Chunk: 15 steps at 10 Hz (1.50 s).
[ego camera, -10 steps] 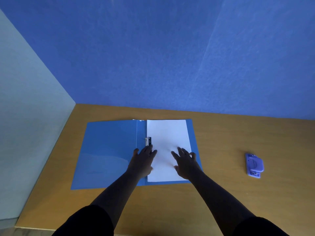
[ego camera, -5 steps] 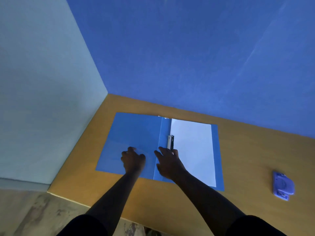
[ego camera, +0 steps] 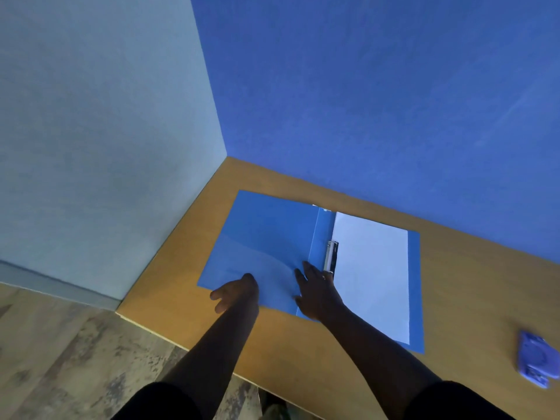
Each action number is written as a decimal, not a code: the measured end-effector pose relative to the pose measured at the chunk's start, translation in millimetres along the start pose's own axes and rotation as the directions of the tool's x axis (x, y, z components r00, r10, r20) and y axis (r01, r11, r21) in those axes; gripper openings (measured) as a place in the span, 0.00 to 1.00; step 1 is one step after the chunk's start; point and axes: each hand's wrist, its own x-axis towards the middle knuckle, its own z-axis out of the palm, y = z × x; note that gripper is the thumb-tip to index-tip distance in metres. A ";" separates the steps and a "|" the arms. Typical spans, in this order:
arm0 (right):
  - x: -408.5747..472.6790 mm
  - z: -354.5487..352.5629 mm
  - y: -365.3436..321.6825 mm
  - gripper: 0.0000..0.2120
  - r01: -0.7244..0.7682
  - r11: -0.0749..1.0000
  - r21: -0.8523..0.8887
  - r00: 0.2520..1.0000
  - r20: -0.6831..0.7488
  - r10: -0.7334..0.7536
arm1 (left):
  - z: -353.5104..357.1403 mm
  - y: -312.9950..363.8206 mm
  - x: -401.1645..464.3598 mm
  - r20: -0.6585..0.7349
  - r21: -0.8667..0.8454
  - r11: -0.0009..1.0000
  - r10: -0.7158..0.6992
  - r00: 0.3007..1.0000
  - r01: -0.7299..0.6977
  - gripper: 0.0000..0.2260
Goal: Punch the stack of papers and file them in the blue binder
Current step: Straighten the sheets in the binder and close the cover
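Observation:
The blue binder lies open and flat on the wooden table. A stack of white papers sits on its right half, held at the spine by a metal clip. My right hand rests flat on the spine near the binder's front edge, fingers spread, just below the clip. At the near left corner of the left cover is my left hand, fingers loosely curled over the cover's edge. Whether it grips the cover is unclear.
A purple hole punch lies on the table at the far right. Blue partition walls close off the back and left of the table. The table's front edge runs diagonally, with wooden floor beyond it at lower left.
My left hand slid from the papers' left edge across to the left cover's near corner. My right hand moved from the papers to the spine. The view swung left.

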 end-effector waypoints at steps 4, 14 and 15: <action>-2.3 -22.7 9.8 0.26 -0.068 0.953 0.294 0.996 -0.026 0.079 | -7.1 -31.6 -28.4 -0.199 -0.302 0.794 0.489 0.849 -0.528 0.11; -116.7 -61.2 221.6 0.21 -0.422 0.260 0.868 0.687 0.119 0.717 | 119.9 -96.0 -103.2 0.893 0.174 -0.658 0.419 -0.164 -0.732 0.30; -123.7 -40.8 218.9 0.23 -0.538 0.386 0.750 0.718 0.168 0.675 | 130.7 -99.6 -100.3 0.928 0.181 -0.691 0.355 -0.111 -0.700 0.31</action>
